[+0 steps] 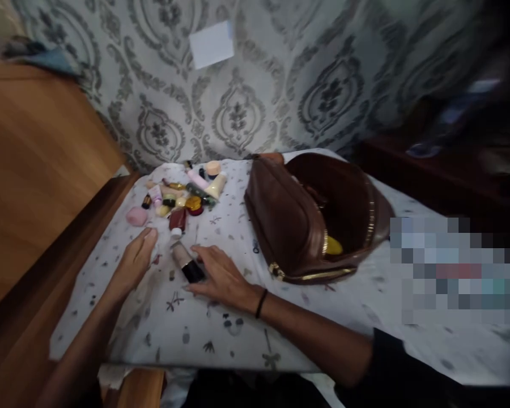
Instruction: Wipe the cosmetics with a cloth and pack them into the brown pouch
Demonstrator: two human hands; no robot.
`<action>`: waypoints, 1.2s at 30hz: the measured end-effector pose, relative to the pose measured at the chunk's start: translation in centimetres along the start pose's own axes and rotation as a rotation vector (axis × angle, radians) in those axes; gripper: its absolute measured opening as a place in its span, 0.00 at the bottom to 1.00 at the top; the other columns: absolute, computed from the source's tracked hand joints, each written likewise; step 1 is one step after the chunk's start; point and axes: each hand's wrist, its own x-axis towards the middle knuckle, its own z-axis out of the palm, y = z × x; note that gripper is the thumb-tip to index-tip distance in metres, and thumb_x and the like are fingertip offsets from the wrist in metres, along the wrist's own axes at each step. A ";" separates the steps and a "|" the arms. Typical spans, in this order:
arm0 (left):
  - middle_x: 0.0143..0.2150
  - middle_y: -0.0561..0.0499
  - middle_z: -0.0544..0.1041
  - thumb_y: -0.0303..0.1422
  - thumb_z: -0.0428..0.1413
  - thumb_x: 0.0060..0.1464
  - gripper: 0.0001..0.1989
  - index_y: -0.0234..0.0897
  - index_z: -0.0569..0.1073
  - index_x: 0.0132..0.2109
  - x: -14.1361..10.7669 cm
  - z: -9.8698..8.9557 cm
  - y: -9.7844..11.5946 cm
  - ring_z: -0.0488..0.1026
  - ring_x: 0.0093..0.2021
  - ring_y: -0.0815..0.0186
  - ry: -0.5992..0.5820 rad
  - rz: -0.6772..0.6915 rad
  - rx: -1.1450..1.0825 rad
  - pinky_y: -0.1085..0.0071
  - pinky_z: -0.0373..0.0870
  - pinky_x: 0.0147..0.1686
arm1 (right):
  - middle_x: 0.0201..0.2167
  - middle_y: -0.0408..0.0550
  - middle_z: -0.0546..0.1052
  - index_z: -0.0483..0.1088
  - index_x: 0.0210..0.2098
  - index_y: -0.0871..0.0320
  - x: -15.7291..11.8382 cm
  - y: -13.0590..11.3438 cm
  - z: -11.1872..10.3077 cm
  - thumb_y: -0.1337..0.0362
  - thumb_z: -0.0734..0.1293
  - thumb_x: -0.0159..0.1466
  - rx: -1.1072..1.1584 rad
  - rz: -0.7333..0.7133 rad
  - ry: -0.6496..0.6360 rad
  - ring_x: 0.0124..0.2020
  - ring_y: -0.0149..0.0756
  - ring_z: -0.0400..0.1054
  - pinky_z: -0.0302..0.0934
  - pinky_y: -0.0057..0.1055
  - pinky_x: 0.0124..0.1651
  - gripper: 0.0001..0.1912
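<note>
In the head view, both bare hands are over the white patterned cloth on the table (238,345). The right hand (223,277) comes in from the lower right, forearm slanting across the cloth, a thin black band (261,303) on its wrist. Its palm faces down and its fingers bend toward the left. The grip is partly open in a wide C, thumb nearer the person, fingers on the far side, with the black end of a small bottle (187,263) between them. I cannot tell whether they press on it. The bottle lies aslant on the cloth, its pale end pointing up and left.

The left hand (140,255) stands edge-on, thumb side up, fingers straight and close together, pointing away from the person; its grip is open and holds nothing. Just beyond it sits a pink round item (136,216), near a dark red bottle with a white cap (177,221) and a cluster of small jars and tubes (193,205). To the right, a brown bag (284,221) gapes open, something yellow (334,246) inside.
</note>
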 end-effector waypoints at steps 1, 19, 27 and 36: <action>0.27 0.53 0.71 0.49 0.42 0.63 0.21 0.40 0.68 0.32 0.1 0.0 -0.2 0.70 0.31 0.62 0.017 0.005 0.008 0.69 0.70 0.31 | 0.49 0.58 0.74 0.61 0.62 0.60 0.0 0.0 0.1 0.52 0.76 0.57 -0.024 0.003 -0.012 0.51 0.50 0.66 0.62 0.48 0.54 0.40; 0.47 0.44 0.74 0.32 0.49 0.68 0.11 0.39 0.74 0.51 -2.9 4.8 -0.4 0.74 0.47 0.62 -0.196 0.656 0.040 0.68 0.73 0.46 | 0.48 0.55 0.74 0.51 0.67 0.57 -1.4 1.9 -0.6 0.68 0.68 0.58 -0.037 -0.039 0.081 0.49 0.47 0.71 0.67 0.47 0.53 0.40; 0.45 0.46 0.73 0.34 0.49 0.67 0.11 0.40 0.76 0.47 -1.3 5.3 -2.3 0.71 0.45 0.61 -0.075 0.498 0.211 0.67 0.71 0.43 | 0.45 0.52 0.75 0.60 0.61 0.55 -1.7 1.9 -0.9 0.68 0.68 0.61 -0.002 -0.033 0.088 0.48 0.45 0.71 0.69 0.46 0.52 0.30; 0.36 0.50 0.70 0.37 0.47 0.66 0.13 0.39 0.73 0.38 -0.4 4.2 -3.7 0.70 0.37 0.62 -0.085 0.191 0.137 0.68 0.65 0.38 | 0.43 0.51 0.76 0.70 0.54 0.54 -1.5 2.0 -1.2 0.67 0.67 0.64 -0.008 -0.146 0.033 0.47 0.44 0.69 0.68 0.45 0.51 0.17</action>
